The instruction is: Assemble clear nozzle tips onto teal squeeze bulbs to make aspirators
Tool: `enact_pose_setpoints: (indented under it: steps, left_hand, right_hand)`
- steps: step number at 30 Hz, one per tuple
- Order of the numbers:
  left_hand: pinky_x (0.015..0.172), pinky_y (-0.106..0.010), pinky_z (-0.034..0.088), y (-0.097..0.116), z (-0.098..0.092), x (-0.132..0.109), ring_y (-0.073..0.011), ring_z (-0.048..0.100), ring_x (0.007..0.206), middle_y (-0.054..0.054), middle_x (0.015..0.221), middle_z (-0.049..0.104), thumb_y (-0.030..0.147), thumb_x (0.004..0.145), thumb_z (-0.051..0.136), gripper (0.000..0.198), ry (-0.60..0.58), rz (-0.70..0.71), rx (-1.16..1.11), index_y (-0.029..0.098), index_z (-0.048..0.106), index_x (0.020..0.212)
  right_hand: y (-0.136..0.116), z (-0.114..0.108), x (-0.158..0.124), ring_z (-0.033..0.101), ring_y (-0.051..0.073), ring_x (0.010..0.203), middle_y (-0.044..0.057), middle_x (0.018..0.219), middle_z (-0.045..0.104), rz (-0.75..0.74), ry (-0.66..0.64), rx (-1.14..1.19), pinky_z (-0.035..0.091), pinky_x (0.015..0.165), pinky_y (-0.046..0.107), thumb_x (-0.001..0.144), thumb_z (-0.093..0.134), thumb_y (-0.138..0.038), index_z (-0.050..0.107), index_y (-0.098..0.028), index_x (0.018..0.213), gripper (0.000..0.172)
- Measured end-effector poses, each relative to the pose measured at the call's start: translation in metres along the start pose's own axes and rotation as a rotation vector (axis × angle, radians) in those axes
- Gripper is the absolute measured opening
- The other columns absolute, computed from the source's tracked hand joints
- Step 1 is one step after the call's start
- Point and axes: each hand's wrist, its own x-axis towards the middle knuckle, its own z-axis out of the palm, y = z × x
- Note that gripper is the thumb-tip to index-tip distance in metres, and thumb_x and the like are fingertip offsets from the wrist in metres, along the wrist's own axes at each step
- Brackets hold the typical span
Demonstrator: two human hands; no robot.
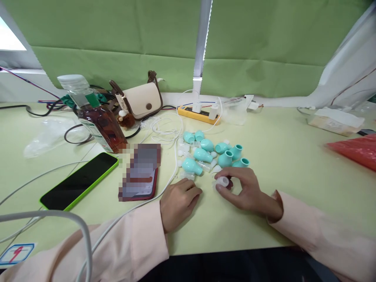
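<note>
My right hand (239, 188) pinches a small translucent plastic piece (223, 181) with a round opening, between thumb and fingers just above the table. My left hand (179, 201) rests palm down on the table with its fingers curled; whether anything is under them is hidden. Just beyond both hands lies a cluster of several glossy turquoise bulb-shaped pieces (202, 155), some on their sides and some upright with open necks (225, 158). Clear and white small plastic parts (205, 166) lie scattered among them.
A phone with a red case (141, 172) and a green-edged phone (79, 182) lie at the left. Behind them are a tilted bottle (100, 125) and a cream bag (143, 100). A yellow power strip (198, 114), white cables, a tissue pack (335, 120) and red plastic (355, 150) are also there.
</note>
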Motion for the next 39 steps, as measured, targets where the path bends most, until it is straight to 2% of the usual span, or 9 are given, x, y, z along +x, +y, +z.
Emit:
enact_pose_setpoints:
  steps: [4, 6, 11, 17, 21, 25, 31, 35, 39]
  left_hand:
    - [0.060, -0.027, 0.047, -0.004, 0.001, 0.002, -0.0158, 0.053, 0.071, -0.005, 0.074, 0.059, 0.011, 0.079, 0.044, 0.017, -0.039, -0.025, 0.103, 0.015, 0.061, 0.081]
    - [0.062, -0.027, 0.047, -0.004, 0.000, 0.004, -0.0167, 0.052, 0.075, -0.006, 0.077, 0.059, 0.011, 0.079, 0.043, 0.018, -0.073, -0.017, 0.130, 0.014, 0.059, 0.085]
    - [0.071, -0.033, 0.046, -0.003, -0.005, 0.006, -0.0197, 0.047, 0.087, -0.009, 0.094, 0.057, 0.009, 0.079, 0.039, 0.025, -0.189, 0.030, 0.197, 0.014, 0.052, 0.100]
    - [0.076, -0.038, 0.040, -0.004, -0.007, 0.010, -0.0239, 0.042, 0.094, -0.013, 0.116, 0.046, 0.010, 0.077, 0.038, 0.036, -0.318, 0.115, 0.335, 0.010, 0.042, 0.112]
    - [0.075, -0.039, 0.039, -0.002, -0.004, 0.015, -0.0254, 0.041, 0.097, -0.013, 0.117, 0.044, 0.016, 0.079, 0.036, 0.036, -0.298, 0.097, 0.408, 0.012, 0.039, 0.115]
    - [0.075, -0.037, 0.038, -0.005, 0.003, 0.026, -0.0239, 0.042, 0.096, -0.012, 0.108, 0.048, 0.018, 0.081, 0.034, 0.032, -0.281, 0.082, 0.433, 0.013, 0.041, 0.113]
    - [0.073, -0.031, 0.041, -0.015, 0.014, 0.045, -0.0203, 0.048, 0.088, -0.009, 0.094, 0.053, 0.012, 0.076, 0.041, 0.021, -0.250, 0.015, 0.421, 0.013, 0.052, 0.094]
    - [0.068, -0.027, 0.042, -0.015, 0.013, 0.050, -0.0188, 0.052, 0.083, -0.007, 0.087, 0.056, 0.013, 0.077, 0.038, 0.023, -0.158, -0.078, 0.407, 0.015, 0.053, 0.095]
    - [0.067, -0.028, 0.041, -0.021, 0.002, 0.051, -0.0190, 0.054, 0.083, -0.007, 0.090, 0.056, 0.017, 0.081, 0.033, 0.026, -0.025, -0.199, 0.405, 0.017, 0.054, 0.096]
  right_hand:
    - [0.000, 0.003, 0.000, 0.043, 0.009, 0.047, -0.001, 0.053, 0.050, -0.094, -0.204, -0.172, 0.035, 0.047, 0.022, 0.068, 0.051, -0.022, 0.056, -0.016, 0.077, 0.012]
    - [0.001, 0.005, 0.001, 0.044, 0.009, 0.048, 0.000, 0.055, 0.051, -0.099, -0.252, -0.192, 0.035, 0.048, 0.022, 0.069, 0.050, -0.022, 0.056, -0.015, 0.081, 0.015]
    - [0.005, 0.007, 0.002, 0.044, 0.009, 0.049, 0.000, 0.057, 0.053, -0.094, -0.246, -0.193, 0.034, 0.048, 0.022, 0.071, 0.048, -0.024, 0.056, -0.014, 0.082, 0.017]
    - [0.014, 0.008, 0.003, 0.046, 0.009, 0.049, 0.001, 0.059, 0.055, -0.102, -0.228, -0.209, 0.036, 0.050, 0.022, 0.068, 0.049, -0.021, 0.057, -0.013, 0.082, 0.018]
    - [0.023, 0.011, 0.005, 0.046, 0.009, 0.048, 0.001, 0.056, 0.055, -0.112, -0.146, -0.228, 0.036, 0.050, 0.021, 0.066, 0.049, -0.021, 0.056, -0.014, 0.075, 0.013]
    - [0.026, 0.015, 0.009, 0.045, 0.009, 0.046, -0.001, 0.053, 0.054, -0.118, -0.138, -0.255, 0.035, 0.049, 0.020, 0.065, 0.049, -0.021, 0.054, -0.014, 0.071, 0.010]
    - [0.030, 0.023, 0.012, 0.050, 0.012, 0.055, 0.003, 0.062, 0.058, -0.091, -0.145, -0.364, 0.034, 0.053, 0.023, 0.066, 0.046, -0.022, 0.054, -0.013, 0.077, 0.015]
    - [0.036, 0.029, 0.014, 0.054, 0.018, 0.068, 0.009, 0.076, 0.061, -0.072, -0.155, -0.481, 0.033, 0.058, 0.026, 0.071, 0.044, -0.026, 0.055, -0.011, 0.086, 0.024]
    - [0.040, 0.030, 0.017, 0.055, 0.022, 0.073, 0.012, 0.080, 0.062, -0.044, -0.185, -0.600, 0.032, 0.059, 0.028, 0.078, 0.039, -0.031, 0.054, -0.010, 0.095, 0.032]
